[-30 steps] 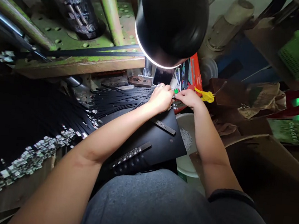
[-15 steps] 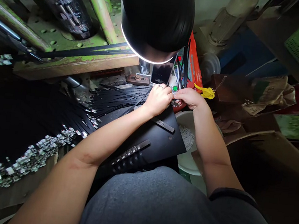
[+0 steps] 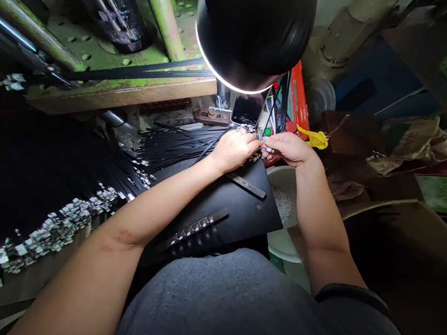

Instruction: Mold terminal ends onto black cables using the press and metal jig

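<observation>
My left hand point(image 3: 234, 148) is closed over the near end of a spread of black flat cables point(image 3: 181, 146), and one cable runs up into its fingers. What lies inside that grip is mostly hidden. Just to the right, my right hand point(image 3: 292, 148) pinches a small silvery connector end point(image 3: 267, 149) between thumb and fingers. A narrow slotted metal strip point(image 3: 248, 186) lies on the black board point(image 3: 238, 212) below my hands. Nearer my body, a second strip point(image 3: 218, 216) has several silvery cable ends lined up along it, their black cables curving down.
A black lamp point(image 3: 255, 31) hangs low above my hands. Left are a green machine frame point(image 3: 164, 15) and a large heap of cables with silvery ends point(image 3: 67, 222). To the right stand a pale bucket point(image 3: 286, 239), a red-orange bin point(image 3: 299, 98) and a cardboard box point(image 3: 400, 209).
My hands have drawn slightly apart, and the silvery connector end now shows in my right fingers. The whole view has shifted a little, with the lamp appearing farther right.
</observation>
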`<state>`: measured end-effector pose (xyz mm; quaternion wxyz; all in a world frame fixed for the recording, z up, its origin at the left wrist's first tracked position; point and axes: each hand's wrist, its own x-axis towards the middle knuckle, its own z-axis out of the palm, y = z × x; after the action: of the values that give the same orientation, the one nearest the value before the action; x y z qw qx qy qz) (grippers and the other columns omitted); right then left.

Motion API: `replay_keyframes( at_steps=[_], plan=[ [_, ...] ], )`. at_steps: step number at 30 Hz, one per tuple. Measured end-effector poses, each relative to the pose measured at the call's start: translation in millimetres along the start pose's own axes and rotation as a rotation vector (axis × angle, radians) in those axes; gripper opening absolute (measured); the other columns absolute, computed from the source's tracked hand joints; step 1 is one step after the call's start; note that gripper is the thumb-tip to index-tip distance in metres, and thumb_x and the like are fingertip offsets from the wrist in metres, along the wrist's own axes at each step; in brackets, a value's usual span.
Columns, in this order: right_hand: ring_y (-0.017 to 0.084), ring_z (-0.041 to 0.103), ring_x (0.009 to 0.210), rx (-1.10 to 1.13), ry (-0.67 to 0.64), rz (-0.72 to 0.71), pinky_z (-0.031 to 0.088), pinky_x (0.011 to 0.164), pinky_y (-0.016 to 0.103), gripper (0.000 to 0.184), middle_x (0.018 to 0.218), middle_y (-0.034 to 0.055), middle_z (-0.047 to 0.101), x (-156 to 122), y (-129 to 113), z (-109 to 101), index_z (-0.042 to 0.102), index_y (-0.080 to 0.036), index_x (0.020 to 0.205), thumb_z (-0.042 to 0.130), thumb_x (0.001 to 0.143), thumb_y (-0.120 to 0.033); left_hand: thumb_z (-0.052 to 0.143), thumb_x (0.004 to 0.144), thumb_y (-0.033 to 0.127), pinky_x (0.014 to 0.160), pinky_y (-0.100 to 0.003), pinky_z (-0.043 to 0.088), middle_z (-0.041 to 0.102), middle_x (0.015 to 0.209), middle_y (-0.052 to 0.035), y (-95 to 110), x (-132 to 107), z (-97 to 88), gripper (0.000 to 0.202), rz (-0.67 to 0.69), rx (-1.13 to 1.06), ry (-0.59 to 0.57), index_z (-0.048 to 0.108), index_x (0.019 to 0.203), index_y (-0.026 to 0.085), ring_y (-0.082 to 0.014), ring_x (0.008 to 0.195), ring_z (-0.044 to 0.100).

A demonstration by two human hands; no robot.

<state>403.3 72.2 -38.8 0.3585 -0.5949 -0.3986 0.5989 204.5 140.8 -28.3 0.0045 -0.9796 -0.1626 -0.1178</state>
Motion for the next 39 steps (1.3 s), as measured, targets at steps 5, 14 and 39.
replay_keyframes(
  at_steps=[5,14,39],
  plan=[
    [0.012,0.053,0.054,-0.154,-0.037,-0.034,0.046,0.055,0.023,0.029,0.061,0.0,0.063,-2,-6,1,0.062,-0.018,0.062,0.071,0.074,-0.043,0.031,0.104,0.025,0.072,-0.035,0.041,0.067,0.097,-0.0118,2,-3,-2.9,0.039,0.009,0.031,-0.057,0.067,0.103,0.013,-0.0261,0.094,0.061],
    [0.015,0.049,0.054,-0.22,-0.049,-0.141,0.042,0.056,0.027,0.025,0.058,0.0003,0.056,-1,-7,16,0.054,-0.022,0.059,0.06,0.077,-0.039,0.028,0.104,0.023,0.074,-0.034,0.041,0.068,0.1,-0.0122,-1,-12,-6.5,0.04,0.013,0.028,-0.061,0.067,0.103,0.013,-0.0254,0.098,0.063],
    [0.032,0.062,0.09,-0.888,0.769,-0.163,0.048,0.085,0.047,0.032,0.08,0.012,0.065,-50,-1,25,0.066,-0.02,0.08,0.07,0.076,-0.051,0.047,0.098,0.023,0.092,-0.035,0.046,0.073,0.096,-0.005,0,-28,-29.7,0.023,-0.163,-0.404,0.013,0.069,0.099,0.016,-0.0201,0.09,0.064]
  ],
)
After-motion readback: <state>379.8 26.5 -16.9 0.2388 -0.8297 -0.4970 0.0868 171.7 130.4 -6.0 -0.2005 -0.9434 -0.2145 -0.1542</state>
